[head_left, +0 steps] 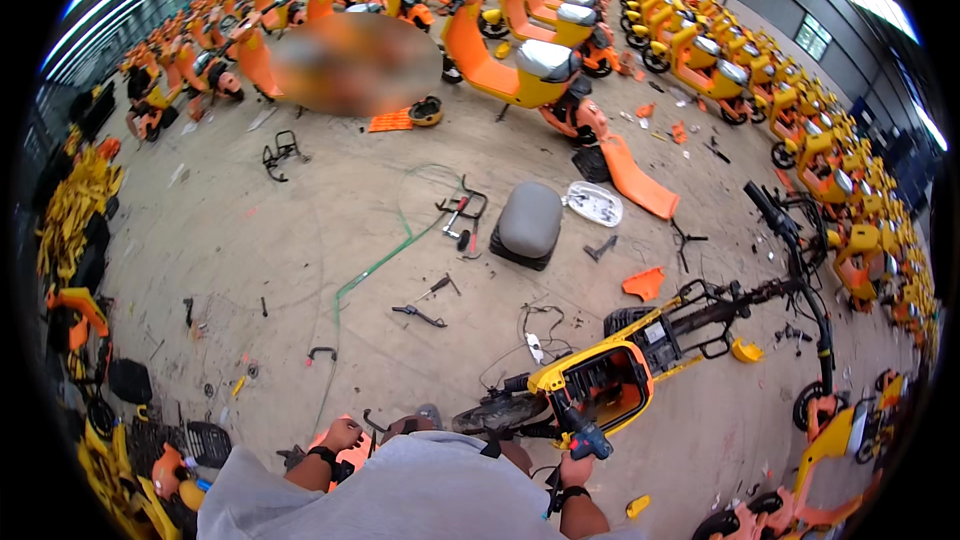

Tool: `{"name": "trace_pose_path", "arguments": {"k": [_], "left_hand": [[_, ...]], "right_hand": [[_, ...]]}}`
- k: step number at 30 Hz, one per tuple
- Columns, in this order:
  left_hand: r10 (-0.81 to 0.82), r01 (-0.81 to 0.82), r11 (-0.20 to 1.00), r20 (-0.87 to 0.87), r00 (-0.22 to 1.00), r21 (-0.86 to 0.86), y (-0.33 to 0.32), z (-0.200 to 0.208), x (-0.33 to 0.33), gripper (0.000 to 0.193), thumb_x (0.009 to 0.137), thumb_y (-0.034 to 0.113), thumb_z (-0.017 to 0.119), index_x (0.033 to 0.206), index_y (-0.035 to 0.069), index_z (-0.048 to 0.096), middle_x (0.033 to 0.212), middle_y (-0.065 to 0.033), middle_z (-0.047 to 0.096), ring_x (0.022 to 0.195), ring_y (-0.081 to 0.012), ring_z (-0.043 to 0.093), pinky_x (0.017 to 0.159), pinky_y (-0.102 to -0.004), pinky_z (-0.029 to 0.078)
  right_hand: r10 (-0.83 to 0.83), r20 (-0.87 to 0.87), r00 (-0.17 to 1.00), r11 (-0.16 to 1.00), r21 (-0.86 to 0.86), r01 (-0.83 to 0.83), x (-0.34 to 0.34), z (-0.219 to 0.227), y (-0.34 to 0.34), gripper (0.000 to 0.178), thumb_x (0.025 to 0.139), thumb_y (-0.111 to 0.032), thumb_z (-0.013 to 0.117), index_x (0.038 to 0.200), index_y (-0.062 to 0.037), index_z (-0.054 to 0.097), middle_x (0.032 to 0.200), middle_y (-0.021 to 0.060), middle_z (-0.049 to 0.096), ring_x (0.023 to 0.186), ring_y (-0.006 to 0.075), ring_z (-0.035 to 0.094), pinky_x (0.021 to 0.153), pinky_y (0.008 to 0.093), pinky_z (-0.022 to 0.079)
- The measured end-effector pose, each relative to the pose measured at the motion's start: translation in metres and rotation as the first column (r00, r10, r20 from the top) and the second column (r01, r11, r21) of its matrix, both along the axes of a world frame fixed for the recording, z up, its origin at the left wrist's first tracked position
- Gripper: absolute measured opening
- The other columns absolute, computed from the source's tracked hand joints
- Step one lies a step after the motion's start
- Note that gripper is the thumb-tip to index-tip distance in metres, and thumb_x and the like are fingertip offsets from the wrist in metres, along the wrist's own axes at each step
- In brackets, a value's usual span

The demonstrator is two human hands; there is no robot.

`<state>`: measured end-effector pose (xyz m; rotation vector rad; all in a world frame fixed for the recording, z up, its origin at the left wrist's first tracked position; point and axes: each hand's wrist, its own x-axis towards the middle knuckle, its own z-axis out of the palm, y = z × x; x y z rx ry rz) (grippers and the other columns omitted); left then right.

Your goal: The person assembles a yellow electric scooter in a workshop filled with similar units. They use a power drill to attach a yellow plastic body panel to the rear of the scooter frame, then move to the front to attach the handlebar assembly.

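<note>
My right hand (577,470) is closed round the grip of a blue and black cordless drill (591,442). The drill's front end reaches the open yellow storage box (650,380) of a stripped scooter frame (715,317). To the left, my left hand (343,434) is curled in front of an orange plastic panel (355,456); whether its fingers grip the panel or something small cannot be made out. The scooter's rear wheel (500,414) lies between my hands, partly hidden by my clothing. A handlebar (770,208) stands at the frame's far right end.
A grey scooter seat (530,220), a white tray (595,203) and an orange panel (640,180) lie ahead. Hand tools (435,288), a green hose (385,258) and cables litter the floor. Parts heap (80,205) at left; rows of scooters (690,50) stand behind and at right.
</note>
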<state>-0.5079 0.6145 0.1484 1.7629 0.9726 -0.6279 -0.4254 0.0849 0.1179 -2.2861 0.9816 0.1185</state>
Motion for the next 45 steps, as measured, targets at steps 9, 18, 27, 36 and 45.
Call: {"name": "trace_pose_path", "arguments": {"k": [9,18,27,36,45], "left_hand": [[0.118,-0.124,0.989,0.072,0.990,0.078,-0.006,0.035,-0.029,0.024,0.083,0.015,0.053,0.094,-0.006,0.057,0.074,-0.0150,0.065,0.057,-0.0193,0.064,0.050,-0.0297,0.051],[-0.113,0.106,0.966,0.014,0.994,0.234,0.000,0.032,-0.079,0.019,0.079,0.009,0.057,0.088,-0.008,0.062,0.071,-0.0147,0.065,0.055,-0.0209,0.063,0.046,-0.0316,0.052],[-0.071,0.068,0.997,-0.100,0.992,-0.032,0.131,-0.006,-0.016,0.019,0.081,0.010,0.053,0.086,-0.007,0.058,0.070,-0.0145,0.063,0.057,-0.0217,0.063,0.045,-0.0322,0.049],[0.329,-0.298,0.934,0.146,0.933,-0.198,0.247,-0.003,0.118,0.021,0.086,0.014,0.054,0.095,-0.005,0.056,0.076,-0.0153,0.064,0.058,-0.0210,0.063,0.051,-0.0298,0.051],[0.191,-0.217,0.962,-0.160,0.969,-0.167,0.304,-0.035,0.031,0.017,0.085,0.011,0.051,0.093,-0.004,0.053,0.075,-0.0182,0.064,0.058,-0.0270,0.064,0.047,-0.0359,0.054]], "right_hand": [[-0.050,0.105,0.993,0.998,0.039,0.046,-0.014,-0.022,0.008,0.057,0.066,-0.023,0.071,0.112,0.0016,0.049,0.097,0.0220,0.063,0.091,0.0396,0.060,0.082,0.0453,0.047],[-0.263,0.046,0.964,0.954,0.163,0.252,-0.005,-0.052,-0.001,0.039,0.063,-0.016,0.071,0.099,-0.0039,0.061,0.090,0.0120,0.066,0.086,0.0277,0.063,0.081,0.0357,0.047],[-0.470,0.201,0.859,0.879,0.190,0.437,-0.032,0.001,0.082,0.028,0.062,-0.009,0.068,0.087,-0.0006,0.061,0.077,0.0060,0.062,0.069,0.0186,0.060,0.070,0.0316,0.048],[-0.344,-0.232,0.910,0.932,0.032,0.361,-0.055,0.045,0.188,0.027,0.058,-0.012,0.070,0.081,0.0009,0.064,0.076,0.0112,0.065,0.069,0.0230,0.063,0.066,0.0344,0.049],[-0.334,-0.473,0.815,0.855,0.211,0.473,-0.065,-0.011,0.210,0.031,0.057,-0.015,0.073,0.081,0.0034,0.065,0.073,0.0129,0.065,0.066,0.0243,0.063,0.061,0.0355,0.050]]}}
